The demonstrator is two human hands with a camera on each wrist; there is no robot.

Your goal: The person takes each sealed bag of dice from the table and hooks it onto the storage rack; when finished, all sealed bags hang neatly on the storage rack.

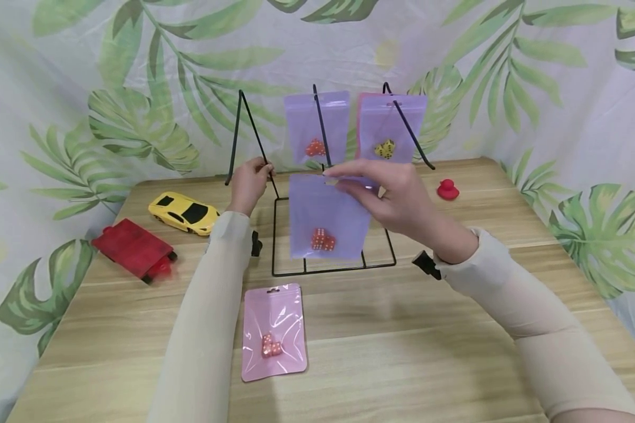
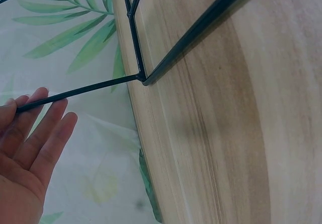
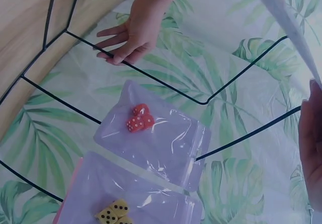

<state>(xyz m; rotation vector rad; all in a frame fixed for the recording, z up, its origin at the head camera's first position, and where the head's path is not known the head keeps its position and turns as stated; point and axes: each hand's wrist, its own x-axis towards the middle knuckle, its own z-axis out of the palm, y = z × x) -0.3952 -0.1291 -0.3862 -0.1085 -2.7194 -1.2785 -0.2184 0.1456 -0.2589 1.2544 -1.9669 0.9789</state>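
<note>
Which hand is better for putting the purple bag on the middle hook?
Probably the right hand: it pinches the purple bag near its top, close to the tip of the middle hook. The left hand is busy holding the rack's left upright.

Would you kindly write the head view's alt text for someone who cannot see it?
A person's right hand pinches a purple bag of red dice at a black wire rack; the left hand holds the rack. A pink bag lies on the wooden table.

I count three purple bags (image 1: 330, 205), two pink bags (image 1: 283, 311) (one mostly hidden), one rack (image 1: 333, 270), two toy vehicles (image 1: 187, 212), one duck (image 1: 447, 190); dice (image 1: 268, 346) too bunched to call.
</note>
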